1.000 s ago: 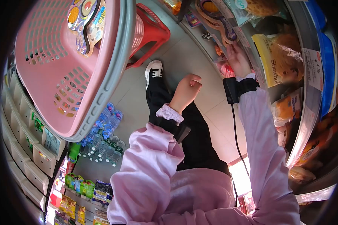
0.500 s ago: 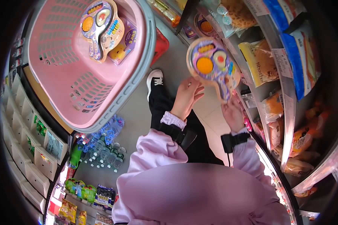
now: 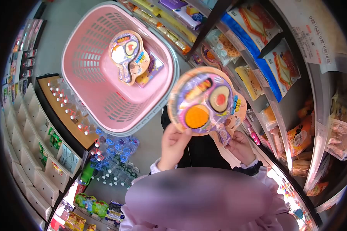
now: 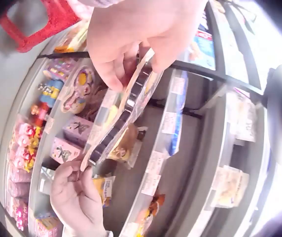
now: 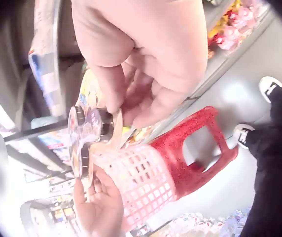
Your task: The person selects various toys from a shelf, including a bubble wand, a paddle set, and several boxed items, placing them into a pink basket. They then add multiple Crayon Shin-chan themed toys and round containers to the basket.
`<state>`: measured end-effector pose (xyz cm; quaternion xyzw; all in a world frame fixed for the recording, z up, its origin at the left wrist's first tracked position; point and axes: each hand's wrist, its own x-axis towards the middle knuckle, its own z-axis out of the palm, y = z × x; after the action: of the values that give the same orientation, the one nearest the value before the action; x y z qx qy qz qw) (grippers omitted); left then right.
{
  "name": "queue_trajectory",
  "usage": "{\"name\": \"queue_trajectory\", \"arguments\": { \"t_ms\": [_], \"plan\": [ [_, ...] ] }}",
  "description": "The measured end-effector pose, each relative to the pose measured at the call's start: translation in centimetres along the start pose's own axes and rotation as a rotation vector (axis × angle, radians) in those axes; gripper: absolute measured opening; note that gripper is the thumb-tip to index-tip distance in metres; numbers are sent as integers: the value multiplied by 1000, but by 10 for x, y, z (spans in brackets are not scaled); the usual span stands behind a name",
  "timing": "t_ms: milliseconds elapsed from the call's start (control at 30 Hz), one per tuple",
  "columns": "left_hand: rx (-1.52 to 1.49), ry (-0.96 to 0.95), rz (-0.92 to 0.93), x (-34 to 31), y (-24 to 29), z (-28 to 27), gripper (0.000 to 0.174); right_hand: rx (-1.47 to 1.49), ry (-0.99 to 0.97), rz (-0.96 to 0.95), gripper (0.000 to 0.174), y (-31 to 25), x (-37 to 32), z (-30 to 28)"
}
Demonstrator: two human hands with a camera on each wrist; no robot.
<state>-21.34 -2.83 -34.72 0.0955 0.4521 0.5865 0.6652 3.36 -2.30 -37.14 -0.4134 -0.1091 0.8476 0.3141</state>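
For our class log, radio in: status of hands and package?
Left hand and right hand both pinching the pan-shaped package. Matching package in pink basket. Nothing visibly blocking.

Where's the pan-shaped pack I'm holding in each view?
Head: pan-shaped pack just right of centre, printed front showing.
Left wrist: slanting edge-on near centre.
Right wrist: left of centre.
Shared landmark: left hand, pinching it.

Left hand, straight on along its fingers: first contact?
The pack, already pinched in the left hand. Past it, probably the shelf, but the head view leaves depth unclear.
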Motion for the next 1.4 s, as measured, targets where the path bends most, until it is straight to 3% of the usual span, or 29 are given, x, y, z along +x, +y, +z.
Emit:
{"name": "queue_trajectory", "arguments": {
  "t_ms": [100, 167, 233, 300, 500, 633, 767, 867, 967, 1167, 1267, 1400],
  "plan": [
    [85, 46, 204, 9, 62, -2, 31, -209, -61, -106, 23, -24, 6, 69],
    [-21, 59, 228, 24, 101, -7, 31, -354, -83, -160, 24, -35, 20, 118],
    [69, 97, 153, 42, 136, -20, 35, -344, -84, -180, 26, -32, 46, 162],
    [46, 161, 190, 73, 162, -35, 28, -219, -109, -127, 29, -24, 73, 201],
    [262, 147, -137, 158, 225, -129, 20, 57, -158, -16, 30, 5, 151, 261],
    [331, 142, -259, 205, 237, -177, 21, 297, -92, 157, 27, 27, 193, 268],
    [374, 133, -339, 237, 227, -208, 21, 431, -94, 189, 29, 51, 224, 263],
    [372, 115, -327, 249, 215, -215, 21, 280, 62, 222, 35, 55, 226, 267],
    [421, 184, -355, 263, 203, -226, 22, 134, 63, 179, 42, 38, 206, 276],
    [619, 299, -212, 265, 196, -223, 31, -241, -176, 78, 34, 12, 170, 245],
    [893, 380, -331, 252, 201, -197, 43, -249, -133, -20, 26, 4, 158, 231],
    [1050, 27, 38, 209, 202, -155, 42, -181, -8, -146, 18, -5, 139, 219]
  ]
}}
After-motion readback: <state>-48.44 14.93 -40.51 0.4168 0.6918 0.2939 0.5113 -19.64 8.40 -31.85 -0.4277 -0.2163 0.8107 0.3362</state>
